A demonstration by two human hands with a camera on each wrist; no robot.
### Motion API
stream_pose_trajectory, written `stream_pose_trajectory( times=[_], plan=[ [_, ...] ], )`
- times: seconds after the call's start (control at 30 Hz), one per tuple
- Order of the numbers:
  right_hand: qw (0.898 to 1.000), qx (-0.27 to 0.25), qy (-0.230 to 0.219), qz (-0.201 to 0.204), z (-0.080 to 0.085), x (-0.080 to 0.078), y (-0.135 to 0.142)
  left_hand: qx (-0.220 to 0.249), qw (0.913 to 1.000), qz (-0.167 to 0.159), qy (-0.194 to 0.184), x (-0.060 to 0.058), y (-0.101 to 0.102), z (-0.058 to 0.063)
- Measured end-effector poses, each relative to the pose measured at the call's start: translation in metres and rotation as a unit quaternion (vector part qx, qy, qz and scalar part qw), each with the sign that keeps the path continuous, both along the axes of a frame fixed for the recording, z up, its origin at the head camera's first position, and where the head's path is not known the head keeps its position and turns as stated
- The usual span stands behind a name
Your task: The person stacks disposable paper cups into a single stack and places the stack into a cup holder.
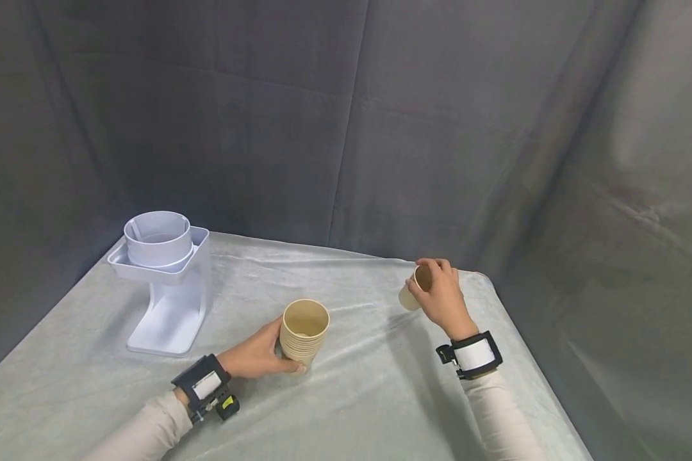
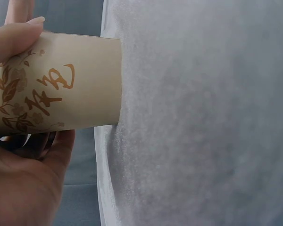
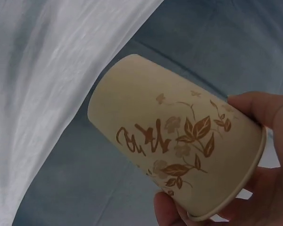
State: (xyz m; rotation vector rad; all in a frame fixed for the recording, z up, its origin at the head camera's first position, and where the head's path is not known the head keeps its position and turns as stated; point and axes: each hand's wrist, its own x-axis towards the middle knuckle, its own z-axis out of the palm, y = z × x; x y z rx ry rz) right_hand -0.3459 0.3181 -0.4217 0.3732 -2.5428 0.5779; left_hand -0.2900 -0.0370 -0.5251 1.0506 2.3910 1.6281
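Observation:
A stack of nested beige paper cups (image 1: 302, 342) stands nearly upright at the middle of the table, mouth up. My left hand (image 1: 259, 355) grips the stack from its left side, thumb across the near side. In the left wrist view, the lowest paper cup (image 2: 89, 80) shows brown leaf and character print; whether its base touches the cloth I cannot tell. Farther right and back, my right hand (image 1: 445, 299) holds a single paper cup (image 3: 155, 127) near its rim. That cup is tilted, its base pointing down and left and apart from the cloth.
At the back left stands a white plastic stand (image 1: 164, 326) with a tray-like top. A white round ring-shaped holder (image 1: 160, 248) sits in that top. Pale grey cloth (image 1: 346, 410) covers the table, and dark grey curtains (image 1: 254, 128) rise along its back and sides.

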Motion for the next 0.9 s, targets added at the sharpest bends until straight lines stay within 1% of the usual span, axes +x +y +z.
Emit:
stream_pose_trajectory(
  times=[0.23, 0.6, 0.9],
  plan=[
    [1.0, -0.001, 0.011, 0.027, 0.003, 0.005, -0.016, -0.001, 1.0, 0.004, 0.003, 0.0, 0.0, 0.001],
    [0.999, -0.004, 0.02, 0.05, 0.014, 0.018, -0.042, -0.005, 0.9999, 0.013, 0.003, 0.002, 0.001, 0.003],
    [0.997, -0.01, 0.03, 0.065, 0.02, 0.028, -0.057, -0.004, 0.9999, 0.005, 0.009, -0.001, 0.003, 0.001]
  ],
)
